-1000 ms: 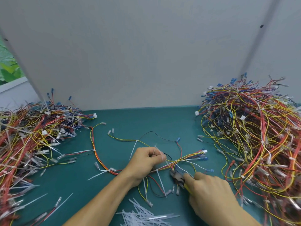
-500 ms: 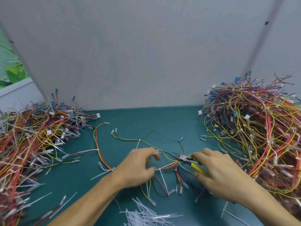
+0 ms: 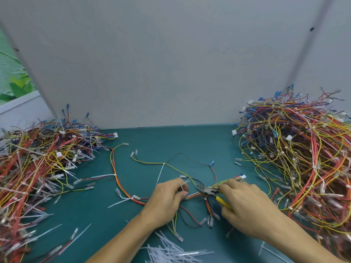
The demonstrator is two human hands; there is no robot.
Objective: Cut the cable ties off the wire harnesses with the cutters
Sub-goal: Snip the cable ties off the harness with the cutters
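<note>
One wire harness (image 3: 133, 198) of red, yellow and black wires lies spread on the green mat (image 3: 171, 141). My left hand (image 3: 167, 198) presses on its middle and pinches a white cable tie (image 3: 183, 185) between thumb and fingers. My right hand (image 3: 245, 207) grips the yellow-handled cutters (image 3: 209, 191); their dark jaws point left at the bundle, just right of my left fingers. Other white ties (image 3: 161, 173) still stick out along the harness.
A big heap of harnesses (image 3: 300, 158) fills the right side, another heap (image 3: 36, 164) the left. Cut white ties (image 3: 171, 251) lie piled at the near edge between my forearms. A grey wall panel (image 3: 171, 63) closes the back.
My right hand lifted the cutters from the mat's near side up to the bundle beside my left fingers. My left hand shifted slightly and now pinches a tie.
</note>
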